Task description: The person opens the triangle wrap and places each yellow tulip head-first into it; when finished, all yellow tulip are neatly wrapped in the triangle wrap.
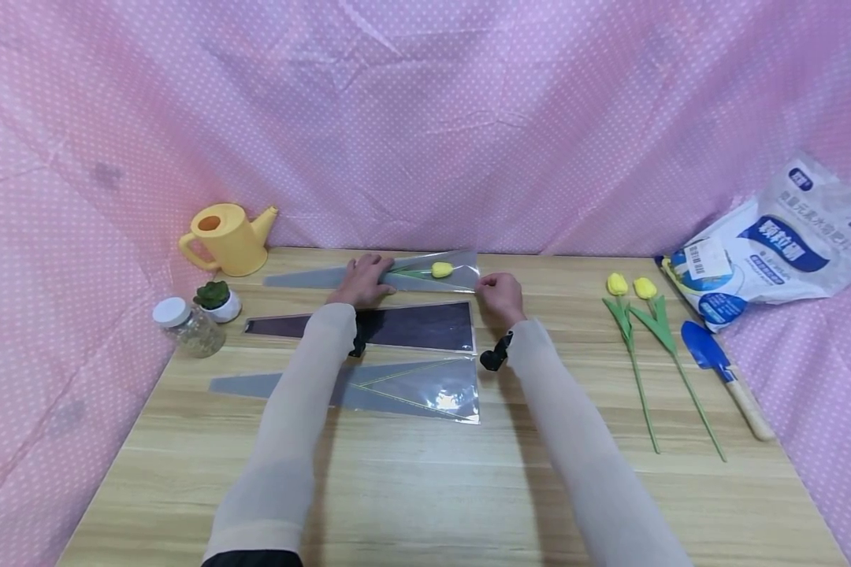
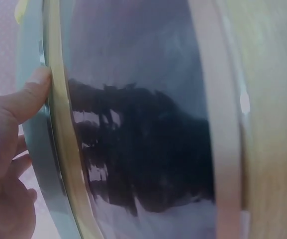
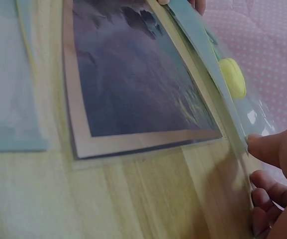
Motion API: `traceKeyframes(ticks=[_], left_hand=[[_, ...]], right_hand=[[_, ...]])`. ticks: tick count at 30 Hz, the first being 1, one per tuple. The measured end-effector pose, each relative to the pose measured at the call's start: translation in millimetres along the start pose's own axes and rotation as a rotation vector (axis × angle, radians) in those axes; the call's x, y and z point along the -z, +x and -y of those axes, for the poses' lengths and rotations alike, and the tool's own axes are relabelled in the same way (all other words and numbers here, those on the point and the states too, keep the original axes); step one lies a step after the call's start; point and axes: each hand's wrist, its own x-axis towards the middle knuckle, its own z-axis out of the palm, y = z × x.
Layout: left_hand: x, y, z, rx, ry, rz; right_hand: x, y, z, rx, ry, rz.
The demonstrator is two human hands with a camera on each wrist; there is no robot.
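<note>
A yellow tulip (image 1: 442,270) lies inside a clear and grey-blue flower sleeve (image 1: 301,279) at the back of the table. Across the sleeve's middle rests my left hand (image 1: 363,281), fingers extended over the stem. In the left wrist view its thumb (image 2: 38,82) presses the sleeve's near edge. My right hand (image 1: 502,298) pinches the near corner of the sleeve's wide end, fingers curled. The tulip's yellow head (image 3: 232,78) shows through the plastic in the right wrist view. Closer to me lie a dark purple sleeve (image 1: 425,327) and another grey-blue sleeve (image 1: 404,386), both flat.
Two loose tulips (image 1: 631,346) (image 1: 674,346) lie at the right, beside a blue trowel (image 1: 706,345) and a white printed bag (image 1: 773,244). On the left stand a yellow watering can (image 1: 234,240), a small potted succulent (image 1: 220,303) and a white-lidded jar (image 1: 197,335).
</note>
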Motion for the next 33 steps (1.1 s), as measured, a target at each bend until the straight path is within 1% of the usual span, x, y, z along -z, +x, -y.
traceKeyframes(ticks=[2,7,11,16,24,28,33], left_hand=[[0.7,0.1,0.4,0.002,0.006,0.016],[3.0,0.0,0.5,0.0,-0.001,0.041],[6.8,-2.7,0.3,-0.004,-0.042,0.033],[15.0,-8.5,-3.6,-0.038,-0.096,-0.023],[23.5,-23.8,-16.9,-0.057,-0.091,-0.116],[23.1,-35.1,-26.1,-0.067,-0.108,-0.164],[18.3,-51.7,-36.9,-0.074,-0.144,-0.194]], right_hand=[[0,-0.1,0,-0.001,0.002,0.012],[5,-1.4,-2,-0.012,0.054,0.047],[12,-4.1,-4,0.011,0.106,0.067],[23,-8.8,-10,0.033,0.134,0.087],[41,-21.3,-20,0.022,0.17,0.113],[48,-28.8,-26,0.036,0.146,0.117],[54,-40.0,-30,0.076,0.127,0.112]])
